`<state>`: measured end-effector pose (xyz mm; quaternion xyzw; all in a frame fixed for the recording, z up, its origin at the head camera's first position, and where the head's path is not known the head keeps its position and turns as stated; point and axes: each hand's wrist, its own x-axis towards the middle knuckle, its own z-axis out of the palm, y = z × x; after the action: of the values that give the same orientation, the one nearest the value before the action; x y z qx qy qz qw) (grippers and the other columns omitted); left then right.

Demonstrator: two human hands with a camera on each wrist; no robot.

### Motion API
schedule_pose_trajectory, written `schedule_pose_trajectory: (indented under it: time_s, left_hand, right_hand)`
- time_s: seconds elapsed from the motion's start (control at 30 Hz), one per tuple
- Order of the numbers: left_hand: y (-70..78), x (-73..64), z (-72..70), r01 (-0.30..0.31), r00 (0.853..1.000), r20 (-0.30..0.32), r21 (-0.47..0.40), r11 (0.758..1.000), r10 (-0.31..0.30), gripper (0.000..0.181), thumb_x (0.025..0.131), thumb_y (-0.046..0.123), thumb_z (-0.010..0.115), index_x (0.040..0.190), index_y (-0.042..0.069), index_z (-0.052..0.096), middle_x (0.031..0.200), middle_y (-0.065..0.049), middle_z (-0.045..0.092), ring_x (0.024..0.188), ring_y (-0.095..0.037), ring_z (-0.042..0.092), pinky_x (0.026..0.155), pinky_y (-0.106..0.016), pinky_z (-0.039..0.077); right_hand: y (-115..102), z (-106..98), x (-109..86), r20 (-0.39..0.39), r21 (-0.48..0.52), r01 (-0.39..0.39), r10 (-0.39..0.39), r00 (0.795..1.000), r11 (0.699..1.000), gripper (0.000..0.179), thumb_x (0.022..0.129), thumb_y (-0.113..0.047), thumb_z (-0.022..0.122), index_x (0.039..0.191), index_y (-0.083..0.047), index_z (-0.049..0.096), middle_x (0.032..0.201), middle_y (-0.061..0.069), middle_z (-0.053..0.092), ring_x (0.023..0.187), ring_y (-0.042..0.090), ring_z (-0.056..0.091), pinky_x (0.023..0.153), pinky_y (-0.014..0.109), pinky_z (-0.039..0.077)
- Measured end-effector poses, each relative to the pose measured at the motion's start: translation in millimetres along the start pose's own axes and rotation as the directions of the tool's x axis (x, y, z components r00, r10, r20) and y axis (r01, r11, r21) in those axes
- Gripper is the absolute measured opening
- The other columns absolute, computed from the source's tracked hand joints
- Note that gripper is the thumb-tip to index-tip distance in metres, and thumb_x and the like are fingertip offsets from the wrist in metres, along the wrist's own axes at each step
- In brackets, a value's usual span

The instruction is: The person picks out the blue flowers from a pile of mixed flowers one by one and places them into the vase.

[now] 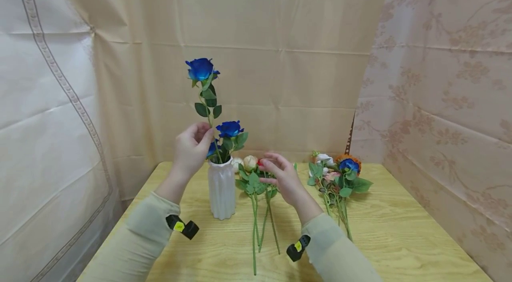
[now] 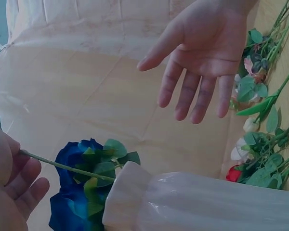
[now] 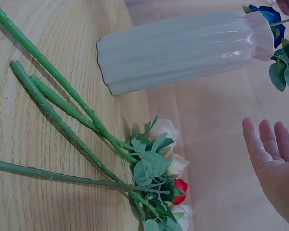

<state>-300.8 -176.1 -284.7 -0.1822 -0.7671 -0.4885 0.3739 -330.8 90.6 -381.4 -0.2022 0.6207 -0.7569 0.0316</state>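
Observation:
My left hand (image 1: 191, 148) pinches the stem of a tall blue rose (image 1: 201, 70) above the white ribbed vase (image 1: 222, 193). In the left wrist view, the stem (image 2: 62, 166) runs from the fingers down into the vase mouth. Other blue roses (image 1: 230, 129) stand in the vase, their heads just over its rim. My right hand (image 1: 285, 180) is held in the air to the right of the vase, with its fingers extended and nothing in it. The right wrist view shows that hand (image 3: 274, 166) apart from the vase (image 3: 183, 53).
Right of the vase, several flowers lie on the wooden table (image 1: 400, 224), with a cream bloom (image 1: 250, 163), a red one and long green stems (image 1: 254, 233). Farther right lies another bunch with a blue rose (image 1: 350, 165). Beige curtains (image 1: 276, 51) hang behind.

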Motion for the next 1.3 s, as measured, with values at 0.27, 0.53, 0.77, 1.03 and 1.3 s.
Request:
schedule_pose_trajectory:
  time_s: [0.27,0.53,0.77,1.03,1.3]
  left_hand:
    - [-7.3,-8.1,3.9,-0.037,0.998,0.053,0.035,0.999,0.035,0.01,0.098,0.007,0.067,0.101,-0.002,0.068,0.085,-0.009,0.069,0.072,-0.02,0.063,0.061,-0.021,0.051]
    - [-9.7,-17.1,7.0,-0.053,0.995,0.085,0.1,0.994,0.045,0.009,0.097,0.008,0.068,0.099,0.0,0.07,0.083,-0.007,0.069,0.071,-0.018,0.062,0.062,-0.024,0.053]
    - [-17.1,-23.7,9.5,-0.072,0.992,0.112,0.129,0.989,0.058,0.008,0.096,0.008,0.07,0.097,0.0,0.071,0.083,-0.007,0.07,0.067,-0.016,0.061,0.059,-0.026,0.052]
    - [-24.5,-30.6,14.3,-0.142,0.98,0.164,0.213,0.967,0.108,0.008,0.094,0.01,0.072,0.096,0.003,0.073,0.082,-0.005,0.07,0.061,-0.013,0.056,0.054,-0.03,0.05]
    - [-27.4,-36.1,17.6,-0.162,0.969,0.226,0.265,0.951,0.103,0.008,0.096,0.011,0.071,0.098,0.005,0.075,0.086,-0.005,0.072,0.064,-0.012,0.057,0.057,-0.031,0.051]
  right_hand:
    - [3.9,-0.6,-0.4,-0.004,-0.001,-0.004,0.004,1.0,1.0,0.046,0.103,-0.027,0.064,0.14,-0.004,0.052,0.134,0.018,0.056,0.121,0.032,0.059,0.096,0.055,0.053]
    - [8.8,-2.6,-1.9,0.005,-0.007,-0.004,0.004,1.0,1.0,0.049,0.102,-0.029,0.065,0.141,-0.002,0.051,0.136,0.018,0.054,0.12,0.031,0.059,0.096,0.057,0.052]
    - [13.3,-1.8,-2.5,0.019,-0.025,-0.017,0.018,1.0,1.0,0.051,0.101,-0.031,0.066,0.14,-0.003,0.052,0.136,0.018,0.055,0.123,0.035,0.057,0.093,0.051,0.055]
    - [17.5,-2.3,-3.4,0.021,-0.037,-0.035,0.036,0.999,0.999,0.047,0.101,-0.03,0.066,0.137,-0.002,0.053,0.133,0.016,0.055,0.124,0.036,0.055,0.092,0.048,0.056]
    - [17.4,-2.2,-5.8,0.033,-0.048,-0.057,0.059,0.998,0.997,0.051,0.102,-0.029,0.065,0.142,-0.001,0.05,0.138,0.018,0.053,0.123,0.031,0.057,0.093,0.049,0.055]
